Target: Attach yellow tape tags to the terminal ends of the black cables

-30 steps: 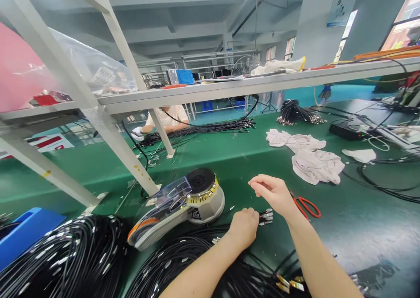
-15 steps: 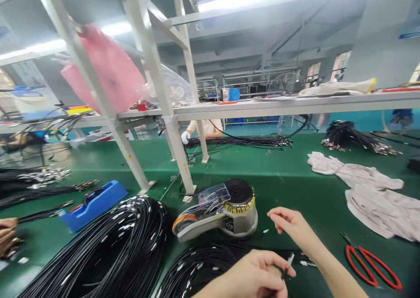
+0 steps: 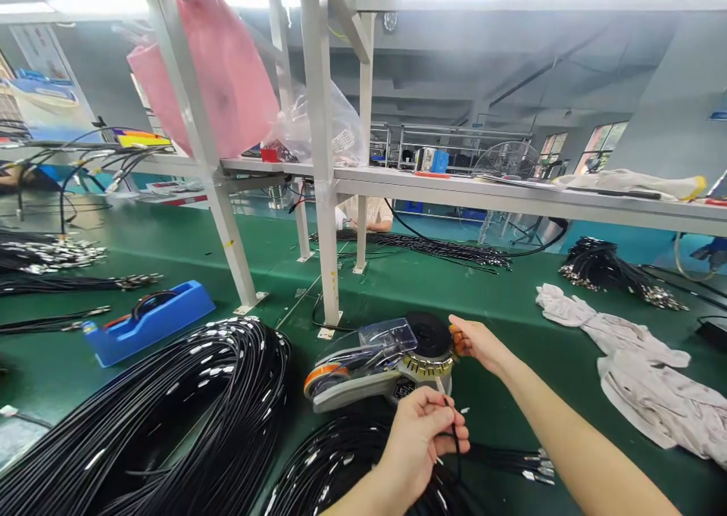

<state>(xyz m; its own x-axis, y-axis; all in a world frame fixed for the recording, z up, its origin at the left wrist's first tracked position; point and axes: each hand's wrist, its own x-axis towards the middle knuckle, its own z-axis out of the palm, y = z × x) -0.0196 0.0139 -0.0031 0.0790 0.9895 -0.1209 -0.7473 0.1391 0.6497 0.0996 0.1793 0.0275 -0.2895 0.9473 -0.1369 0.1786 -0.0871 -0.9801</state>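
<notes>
In front of me is a round grey automatic tape dispenser (image 3: 326, 391) with a black disc on top and a toothed yellow rim. My left hand (image 3: 417, 436) is closed, pinching a thin black cable (image 3: 457, 444) near its pale end, just in front of the dispenser. At the rim's right side is my right hand (image 3: 477, 343), its fingers curled together against the edge; whatever they pinch is hidden. Below the left hand lies a coil of black cables (image 3: 318, 463) with white labels, partly covered by that hand. Its loose cable ends (image 3: 537, 467) reach out to the right.
A larger cable coil (image 3: 238, 372) and a blue tape holder (image 3: 151, 323) stand on the left. White posts (image 3: 328, 258) carry a shelf (image 3: 454, 189) above the green table. Pale cloth gloves (image 3: 641, 357) lie at right. Across the table, a person sits behind a cable bundle (image 3: 448, 249).
My right hand has moved up and left to the dispenser's rim. My left hand has brought the cable up and left toward the dispenser. The view has shifted, and the red scissors are out of sight.
</notes>
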